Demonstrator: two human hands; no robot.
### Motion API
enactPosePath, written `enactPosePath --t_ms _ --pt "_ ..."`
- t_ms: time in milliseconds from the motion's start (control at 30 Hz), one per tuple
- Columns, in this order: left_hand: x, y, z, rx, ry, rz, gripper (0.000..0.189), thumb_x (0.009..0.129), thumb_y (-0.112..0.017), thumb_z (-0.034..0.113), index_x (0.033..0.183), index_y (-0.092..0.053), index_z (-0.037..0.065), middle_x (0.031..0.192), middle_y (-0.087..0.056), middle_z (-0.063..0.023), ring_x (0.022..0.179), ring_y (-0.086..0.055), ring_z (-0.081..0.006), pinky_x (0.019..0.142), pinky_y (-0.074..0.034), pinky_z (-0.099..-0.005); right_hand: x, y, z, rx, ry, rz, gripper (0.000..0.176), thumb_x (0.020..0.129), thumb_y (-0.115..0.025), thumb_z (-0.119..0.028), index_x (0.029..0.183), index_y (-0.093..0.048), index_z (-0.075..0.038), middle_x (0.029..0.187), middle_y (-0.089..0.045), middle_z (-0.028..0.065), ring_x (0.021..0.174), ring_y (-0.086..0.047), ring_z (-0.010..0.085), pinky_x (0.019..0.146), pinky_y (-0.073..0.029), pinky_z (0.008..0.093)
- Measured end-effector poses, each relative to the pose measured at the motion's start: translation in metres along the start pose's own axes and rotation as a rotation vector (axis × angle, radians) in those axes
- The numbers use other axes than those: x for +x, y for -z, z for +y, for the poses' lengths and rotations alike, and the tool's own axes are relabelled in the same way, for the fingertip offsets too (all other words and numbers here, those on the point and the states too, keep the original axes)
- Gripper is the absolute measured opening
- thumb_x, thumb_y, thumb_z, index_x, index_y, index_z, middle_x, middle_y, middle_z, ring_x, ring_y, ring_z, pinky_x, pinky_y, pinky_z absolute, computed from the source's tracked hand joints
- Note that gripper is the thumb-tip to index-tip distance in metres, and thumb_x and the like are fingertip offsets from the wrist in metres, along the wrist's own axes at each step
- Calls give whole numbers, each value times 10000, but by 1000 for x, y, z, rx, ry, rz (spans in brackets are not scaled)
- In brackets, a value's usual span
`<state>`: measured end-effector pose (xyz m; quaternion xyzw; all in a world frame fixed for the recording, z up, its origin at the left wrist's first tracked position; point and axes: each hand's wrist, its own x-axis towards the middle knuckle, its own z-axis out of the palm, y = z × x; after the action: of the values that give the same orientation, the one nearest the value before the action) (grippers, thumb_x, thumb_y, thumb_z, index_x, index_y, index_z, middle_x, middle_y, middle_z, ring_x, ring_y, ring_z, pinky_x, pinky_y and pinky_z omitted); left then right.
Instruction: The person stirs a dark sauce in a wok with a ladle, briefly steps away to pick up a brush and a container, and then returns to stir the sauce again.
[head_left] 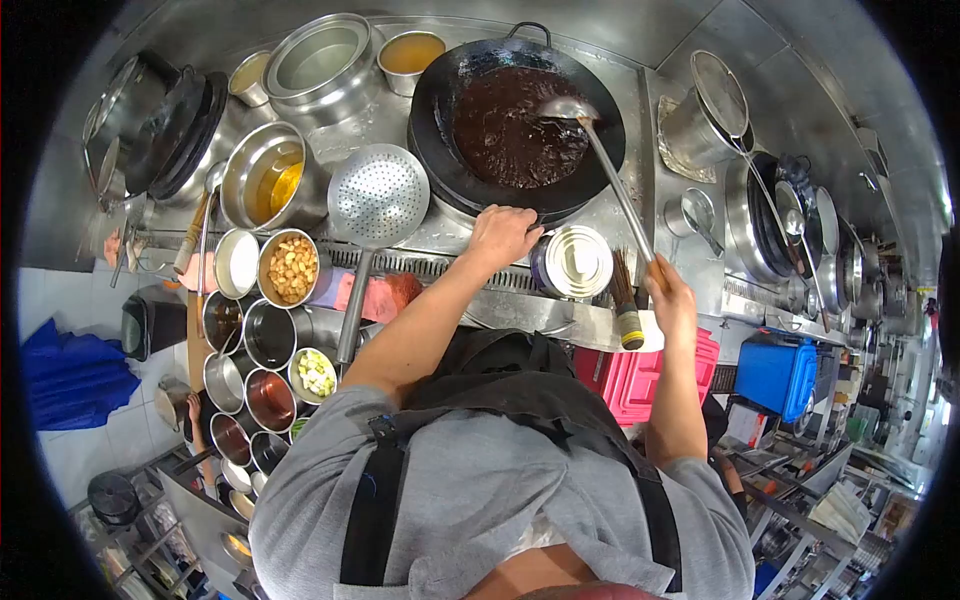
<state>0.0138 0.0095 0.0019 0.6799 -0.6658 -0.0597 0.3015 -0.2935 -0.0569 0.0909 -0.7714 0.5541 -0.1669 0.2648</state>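
A big black wok (432, 118) sits on the stove, with dark brown, glossy liquid (500, 125) in it. My left hand (503, 238) is closed at the wok's near edge; its fingertips are partly hidden. My right hand (671, 292) grips the end of a long-handled ladle (625, 195), whose bowl rests in the liquid toward the right side. Left of the wok lies a perforated strainer (380, 195), its handle pointing toward me. Between my hands stand a lidded tin (578, 262) and a bristle brush (626, 300).
Pots, including one with yellow liquid (240, 180), stand at left. Below them, several containers hold ingredients, among them a bowl of browned chunks (290, 268) and chopped green pieces (315, 372). A strainer over a pot (718, 95) is at right. A pink bin (635, 380) stands below the counter.
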Motion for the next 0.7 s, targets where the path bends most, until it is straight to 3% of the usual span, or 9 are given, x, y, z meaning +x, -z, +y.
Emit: enactPosePath --t_ms 133,200,300,433,500,533,700 --pt "0 -3 -1 -7 -9 32 262 846 -670 316 779 -612 70 774 -680 -117 779 -664 -306 733 -496 -431 -38 36 -2 3 -11 -11 467 842 -707 -130 1298 -612 -96 1101 -693 202 1040 -688 284 889 -516 363" --pt "1 -3 -1 -9 -14 31 259 841 -675 312 776 -610 70 772 -680 -115 778 -665 -301 730 -495 -429 -52 44 -19 -17 -153 -107 478 818 -725 -82 1286 -626 -89 1100 -706 182 1010 -693 202 894 -510 320" --pt "1 -1 0 -21 -7 31 251 835 -680 306 776 -611 71 772 -680 -112 776 -666 -297 731 -497 -426 -52 28 0 123 -51 -129 491 808 -729 -61 1287 -625 -82 1093 -709 178 984 -687 172 894 -505 295" --pt "2 -1 1 -10 -11 14 252 838 -676 310 775 -613 74 773 -680 -112 775 -665 -293 731 -498 -422 -29 -15 4 212 -73 -174 479 823 -721 -112 1287 -614 -57 1113 -703 180 1026 -680 202 913 -497 315" --pt "2 1 0 3 -8 5 252 841 -673 312 778 -614 75 774 -680 -112 775 -665 -293 731 -497 -421 -15 -38 -6 179 -11 -169 480 838 -707 -150 1301 -599 -80 1088 -701 198 1030 -685 283 908 -500 360" --pt "1 1 0 0 -8 7 252 844 -670 313 782 -617 74 776 -681 -113 776 -665 -294 733 -498 -420 -9 -49 -13 131 8 -147 478 849 -693 -172 1312 -588 -109 1063 -687 234 1026 -667 367 891 -502 404" --pt "2 3 1 15 5 -28 252 850 -663 314 791 -625 72 780 -682 -117 782 -666 -295 745 -501 -419 24 -77 -34 119 17 -94 467 848 -698 -200 1295 -598 -107 1036 -681 256 1002 -666 386 872 -505 417"
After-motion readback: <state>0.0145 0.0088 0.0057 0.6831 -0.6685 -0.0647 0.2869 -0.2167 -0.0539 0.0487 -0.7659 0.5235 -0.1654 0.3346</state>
